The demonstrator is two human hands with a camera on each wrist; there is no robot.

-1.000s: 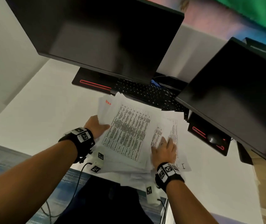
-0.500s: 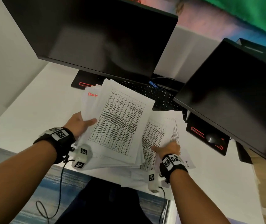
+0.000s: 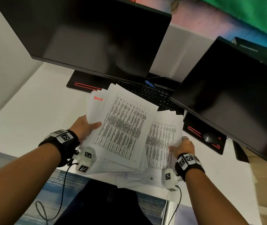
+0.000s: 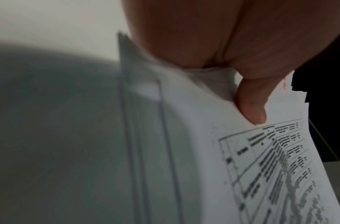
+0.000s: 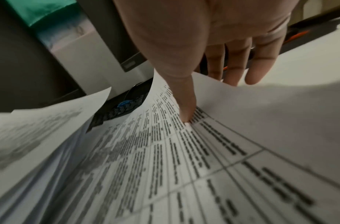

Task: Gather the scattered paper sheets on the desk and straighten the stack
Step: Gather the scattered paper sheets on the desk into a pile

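The printed paper sheets (image 3: 123,127) are held as two uneven batches above the near edge of the white bench (image 3: 32,111). The larger batch, topped by a sheet with a printed table, is pinched at its left edge by the left hand (image 3: 83,127): in the left wrist view the thumb (image 4: 251,103) is laid on the top sheet and the stepped, unaligned edges are seen just beyond it, while the other fingers are hidden beneath, presumably as support. This batch is tilted up, probably so that the loose sheets can be drawn under or against it.

A second batch (image 3: 161,140), overlapped by the first, is held at its right edge by the right hand (image 3: 183,147). In the right wrist view the thumb (image 5: 184,106) is pressed onto the printed face and the remaining fingers (image 5: 261,68) are extended behind the sheet, so the paper is clamped between thumb and fingers. A few more sheets (image 3: 139,177) lie flat beneath both hands, overhanging the bench edge.

The gathering is judged partly done; corners still fan out, and no squaring has been achieved. Beyond the fingers a black keyboard (image 3: 152,93) lies under two dark monitors (image 3: 87,33), and a mouse (image 3: 209,138) sits to the right of the right hand.
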